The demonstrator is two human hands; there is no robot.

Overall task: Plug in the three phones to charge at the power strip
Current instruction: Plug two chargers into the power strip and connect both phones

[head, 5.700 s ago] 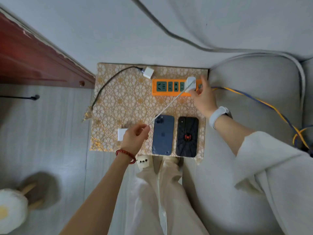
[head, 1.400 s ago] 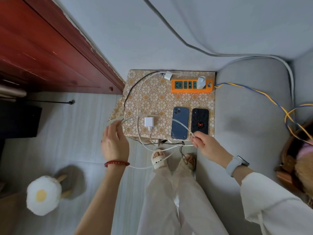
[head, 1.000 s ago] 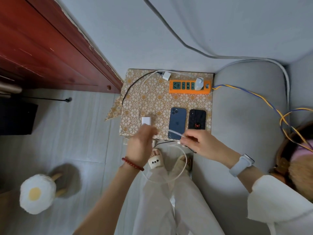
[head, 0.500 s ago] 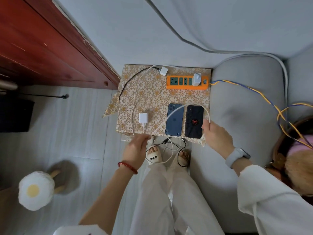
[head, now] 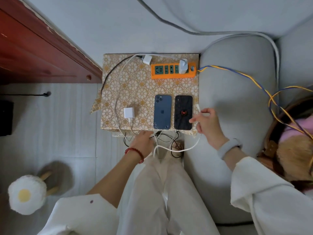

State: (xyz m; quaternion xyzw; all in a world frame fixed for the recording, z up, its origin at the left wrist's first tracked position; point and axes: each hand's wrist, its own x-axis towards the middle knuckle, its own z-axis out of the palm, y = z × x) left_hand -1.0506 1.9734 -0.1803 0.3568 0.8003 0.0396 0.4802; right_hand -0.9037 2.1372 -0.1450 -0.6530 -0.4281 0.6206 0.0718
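Patterned tbl (head: 135, 85) betw red cabinet (head: 33, 53) & grey sofa (head: 237, 99); right hand (head: 205, 122) pinches white cable (head: 198, 110), left hand (head: 143, 141) grips cables.

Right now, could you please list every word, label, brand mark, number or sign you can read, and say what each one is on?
No readable words or numbers.
Blue phone: a faint logo on its back, too blurred to name.
Black phone: a red spider emblem, no lettering.
Orange power strip: any marks by the sockets are too small to read.
White charger: no visible print.
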